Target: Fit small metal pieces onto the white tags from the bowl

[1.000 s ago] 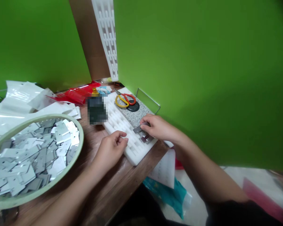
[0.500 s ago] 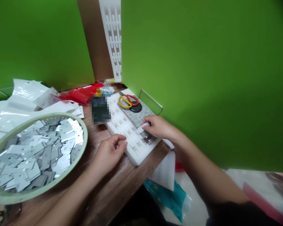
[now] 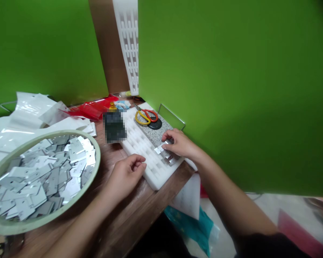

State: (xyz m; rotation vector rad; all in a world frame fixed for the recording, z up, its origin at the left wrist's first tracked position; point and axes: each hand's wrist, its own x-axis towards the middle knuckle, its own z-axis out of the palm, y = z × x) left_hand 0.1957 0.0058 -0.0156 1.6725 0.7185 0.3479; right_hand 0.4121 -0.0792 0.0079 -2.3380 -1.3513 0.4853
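My right hand [image 3: 177,143] pinches a small flat metal plate [image 3: 159,148] over the near right corner of a white slotted foam tray [image 3: 140,143]. Several metal plates [image 3: 170,158] stand in the tray's slots just under that hand. My left hand [image 3: 126,173] rests on the wooden table [image 3: 140,208] against the tray's near edge, its fingers curled in; I cannot see anything in them. A pale green basin [image 3: 93,168] full of loose metal plates [image 3: 43,175] sits to the left.
Orange and yellow scissors [image 3: 145,115] lie on a speckled board [image 3: 158,132] with a black disc. White plastic bags [image 3: 29,118] and red ones [image 3: 91,107] lie at the back. Green partitions wall in the table. A second white slotted tray [image 3: 129,46] leans upright behind.
My right hand has lifted the metal plate slightly and shifted along the tray's corner. The left hand has barely moved. The view shifted a little.
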